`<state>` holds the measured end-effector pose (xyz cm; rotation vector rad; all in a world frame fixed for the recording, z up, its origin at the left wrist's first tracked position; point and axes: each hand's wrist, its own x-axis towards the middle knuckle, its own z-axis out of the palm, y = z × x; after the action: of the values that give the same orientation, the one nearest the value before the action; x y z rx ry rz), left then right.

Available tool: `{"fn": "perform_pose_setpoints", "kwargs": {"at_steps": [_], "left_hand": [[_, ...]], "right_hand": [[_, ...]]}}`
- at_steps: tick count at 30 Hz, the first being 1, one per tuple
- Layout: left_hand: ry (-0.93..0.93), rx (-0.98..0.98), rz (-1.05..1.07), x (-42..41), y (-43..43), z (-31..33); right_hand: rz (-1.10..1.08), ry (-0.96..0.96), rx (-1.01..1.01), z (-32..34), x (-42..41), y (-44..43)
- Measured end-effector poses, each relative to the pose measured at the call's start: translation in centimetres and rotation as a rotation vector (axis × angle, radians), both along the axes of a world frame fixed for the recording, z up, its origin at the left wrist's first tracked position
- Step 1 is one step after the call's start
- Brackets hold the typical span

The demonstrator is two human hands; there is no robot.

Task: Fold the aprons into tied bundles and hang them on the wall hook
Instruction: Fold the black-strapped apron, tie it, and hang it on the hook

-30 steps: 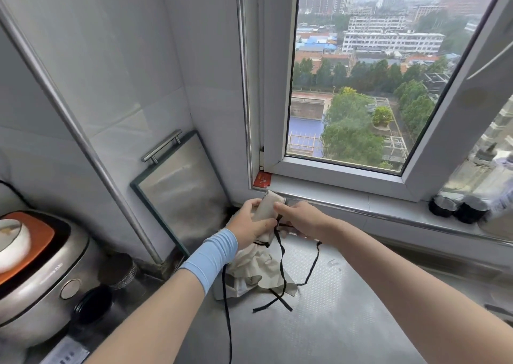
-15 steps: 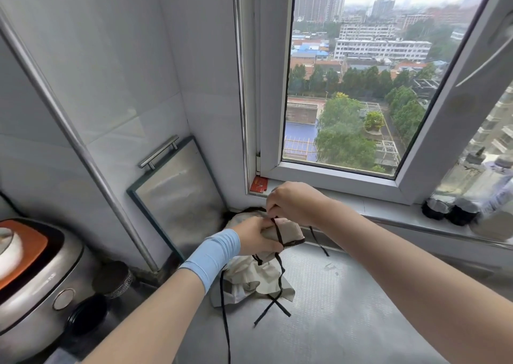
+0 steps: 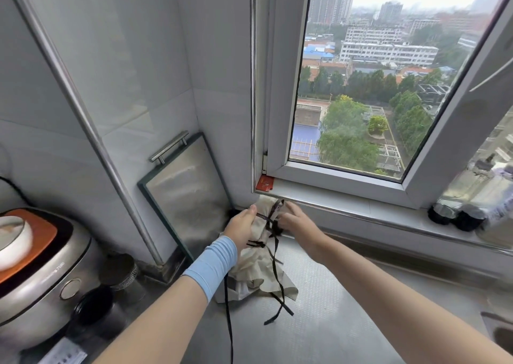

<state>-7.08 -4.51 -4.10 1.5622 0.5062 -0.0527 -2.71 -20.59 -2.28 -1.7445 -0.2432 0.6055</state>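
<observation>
A cream apron bundle (image 3: 264,219) with black straps (image 3: 274,269) is held upright over the steel counter, just below the window sill. My left hand (image 3: 241,229), with a light blue wrist sleeve, grips the bundle from the left. My right hand (image 3: 294,222) pinches the black strap wound round the bundle on its right side. Below the bundle, loose cream apron cloth (image 3: 261,277) lies crumpled on the counter, with strap ends trailing toward me. No wall hook is in view.
A steel board with a handle (image 3: 183,194) leans on the tiled wall at the left. A rice cooker (image 3: 39,274) and dark jars (image 3: 119,273) stand at the far left. Bottles (image 3: 455,216) sit on the sill (image 3: 361,205) at right. The window stands open.
The bundle has turned from lying sideways under my right hand to upright. My right hand moved from on top of it to its right side, drawing the strap round.
</observation>
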Motion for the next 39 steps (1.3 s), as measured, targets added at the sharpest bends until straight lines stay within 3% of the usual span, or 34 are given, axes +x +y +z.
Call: {"fn": "perform_pose_setpoints", "kwargs": {"at_steps": [2,4,7,12,16,20,27,33,39], "left_hand": [[0.022,-0.047,0.043,0.8,0.7,-1.5],[0.026,-0.085,0.048,2.0,1.6,-3.9],[0.034,-0.162,-0.007,0.7,1.4,-1.4],[-0.03,-0.259,-0.142,-0.9,1.0,1.2],[-0.017,-0.002,-0.379,-1.5,-0.5,1.8],[-0.054,0.221,-0.485,-2.3,-1.5,1.7],[-0.217,0.185,-0.295,-2.9,-0.5,1.6],[-0.147,0.537,-0.433,-3.5,-1.5,2.1],[-0.039,0.813,-0.345,-2.7,-2.2,1.1]], "right_hand": [[0.182,0.213,0.075,-0.8,-0.8,-0.3],[0.322,0.262,0.031,-1.0,-1.0,-1.0],[0.502,0.325,0.011,-0.6,0.1,-2.9],[0.583,0.493,0.018,-0.2,2.5,-5.0],[0.506,0.307,-0.331,0.5,3.5,-3.4],[0.557,-0.094,-0.836,3.1,3.6,-1.7],[0.576,-0.436,-0.918,4.3,4.2,-1.5],[0.649,-0.562,-1.085,6.5,3.0,0.0],[0.633,-0.633,-1.134,7.3,0.2,1.6]]}}
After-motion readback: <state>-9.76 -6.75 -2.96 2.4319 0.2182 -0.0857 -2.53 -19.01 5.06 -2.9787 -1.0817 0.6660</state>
